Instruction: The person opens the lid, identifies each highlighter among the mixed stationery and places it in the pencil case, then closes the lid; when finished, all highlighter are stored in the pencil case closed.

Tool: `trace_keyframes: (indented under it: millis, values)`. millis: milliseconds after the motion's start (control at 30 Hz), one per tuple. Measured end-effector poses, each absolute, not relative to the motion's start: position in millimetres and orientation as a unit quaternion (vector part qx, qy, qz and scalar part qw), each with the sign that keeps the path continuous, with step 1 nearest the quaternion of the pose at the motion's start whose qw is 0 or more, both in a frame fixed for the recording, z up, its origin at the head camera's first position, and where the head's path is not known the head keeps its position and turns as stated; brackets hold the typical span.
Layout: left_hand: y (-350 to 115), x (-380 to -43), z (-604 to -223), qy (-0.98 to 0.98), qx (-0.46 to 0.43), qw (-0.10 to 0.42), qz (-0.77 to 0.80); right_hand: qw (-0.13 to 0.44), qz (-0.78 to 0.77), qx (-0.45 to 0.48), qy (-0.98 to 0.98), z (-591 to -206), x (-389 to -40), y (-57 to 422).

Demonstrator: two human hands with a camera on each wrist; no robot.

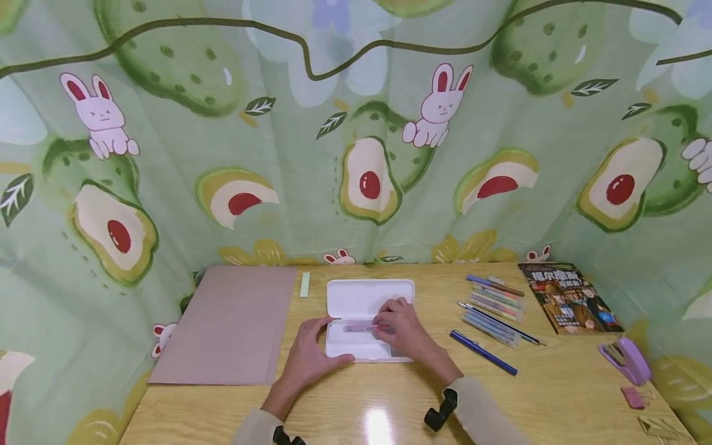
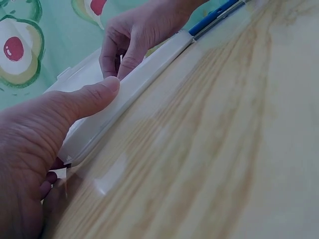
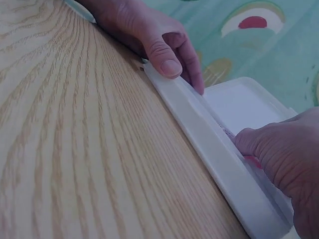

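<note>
An open white pencil case (image 1: pixel 356 348) lies on the table with its lid (image 1: pixel 356 296) tipped back. My left hand (image 1: pixel 308 355) grips the case's left end. Its thumb rests on the front rim in the left wrist view, and its fingers reach toward the back corner. My right hand (image 1: pixel 403 324) reaches into the case, fingers bent down, and pinches a slim pinkish clear pen (image 1: pixel 358 327) lying lengthwise inside. The pen's right end is hidden under those fingers; something pink shows below the thumb in the right wrist view.
Right of the case lie a blue pen (image 1: pixel 483 352), several clear-barrelled pens (image 1: pixel 492 327) and colored markers (image 1: pixel 495 300). Farther right are a magazine (image 1: pixel 570 300), a purple stapler (image 1: pixel 634 360) and a pink eraser (image 1: pixel 632 397). A brownish-grey board (image 1: pixel 228 327) and a pale green strip (image 1: pixel 305 284) lie left.
</note>
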State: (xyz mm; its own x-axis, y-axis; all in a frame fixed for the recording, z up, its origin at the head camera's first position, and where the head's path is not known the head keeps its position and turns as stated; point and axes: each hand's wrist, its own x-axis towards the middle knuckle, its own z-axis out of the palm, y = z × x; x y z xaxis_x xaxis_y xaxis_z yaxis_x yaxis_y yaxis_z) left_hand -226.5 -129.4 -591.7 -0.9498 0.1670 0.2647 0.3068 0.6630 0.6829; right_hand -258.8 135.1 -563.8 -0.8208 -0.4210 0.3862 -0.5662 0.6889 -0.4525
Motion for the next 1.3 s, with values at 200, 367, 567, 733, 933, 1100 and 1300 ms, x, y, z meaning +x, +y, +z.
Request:
trace_keyframes:
  millis: [200, 367, 567, 733, 933, 1100, 1300]
  values:
    - [-131, -225, -593, -0.902, -0.14, 0.082, -0.4, 0.142, 0.28, 0.271, -0.91, -568, -259, 134]
    - [-132, -225, -591, -0.901, -0.136, 0.078, -0.404, 0.155, 0.271, 0.268, -0.912, -566, -260, 133]
    - [-132, -223, -591, -0.9, -0.135, 0.071, -0.408, 0.139, 0.274, 0.247, -0.919, -563, -258, 132]
    - [-132, -223, -592, -0.902, -0.13, 0.069, -0.405, 0.136, 0.28, 0.247, -0.917, -561, -257, 130]
    - [-132, -222, -594, -0.904, -0.133, 0.068, -0.4, 0.143, 0.311, 0.237, -0.909, -558, -249, 142]
    - [-132, -222, -594, -0.907, -0.128, 0.068, -0.396, 0.16, 0.397, 0.231, -0.874, -553, -236, 165]
    - [-132, -223, -594, -0.906, -0.131, 0.07, -0.396, 0.225, 0.454, 0.225, -0.832, -551, -222, 201]
